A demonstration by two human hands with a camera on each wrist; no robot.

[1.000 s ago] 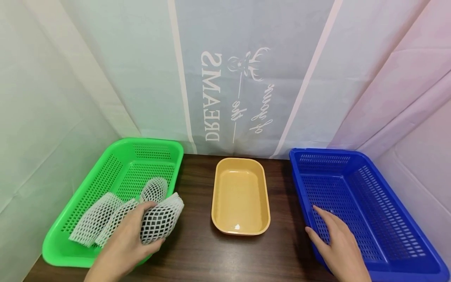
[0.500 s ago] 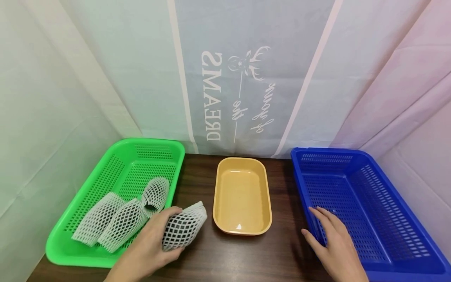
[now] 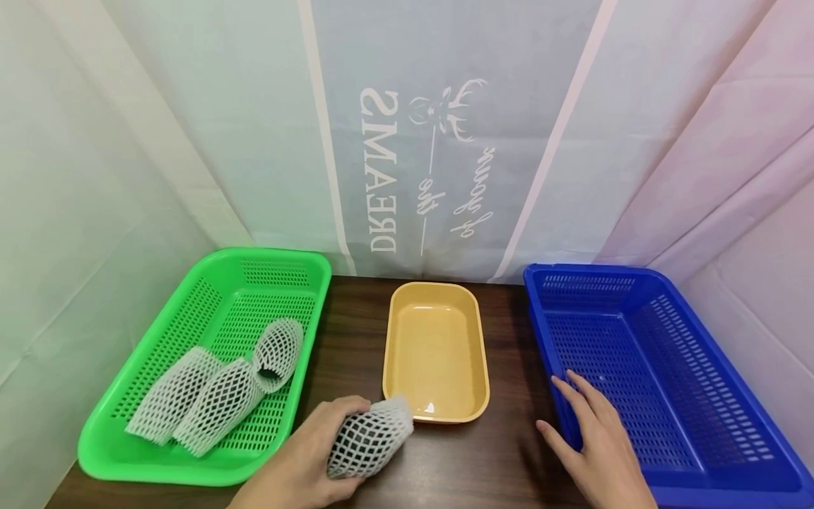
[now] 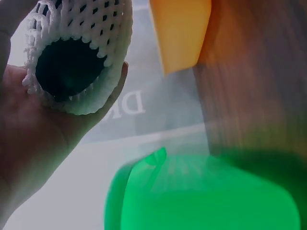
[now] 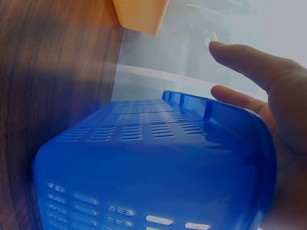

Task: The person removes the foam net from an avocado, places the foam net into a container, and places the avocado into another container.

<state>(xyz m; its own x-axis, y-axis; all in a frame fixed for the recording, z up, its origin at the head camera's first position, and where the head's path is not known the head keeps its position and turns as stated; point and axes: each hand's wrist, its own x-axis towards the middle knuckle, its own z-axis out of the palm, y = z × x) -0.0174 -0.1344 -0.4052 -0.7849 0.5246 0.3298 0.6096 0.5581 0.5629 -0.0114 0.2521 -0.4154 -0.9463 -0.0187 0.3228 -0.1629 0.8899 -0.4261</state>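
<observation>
At the bottom edge, left of centre, the left hand (image 3: 311, 452) has its fingers curled round a dark object in white foam netting (image 3: 371, 442) — held above the desk (image 3: 458, 470), its tip overlapping the dish's near corner in the head view. At lower right, the right hand (image 3: 594, 438) spreads its fingers loosely, gripping nothing, at the left rim of a blue basket (image 3: 610, 346); contact is unclear. At left, a green basket (image 3: 280, 256) holds three more netted pieces (image 3: 219, 406). Mid-frame sits the yellow dish (image 3: 435, 353) — behind it, a printed cloth (image 3: 502, 85).
</observation>
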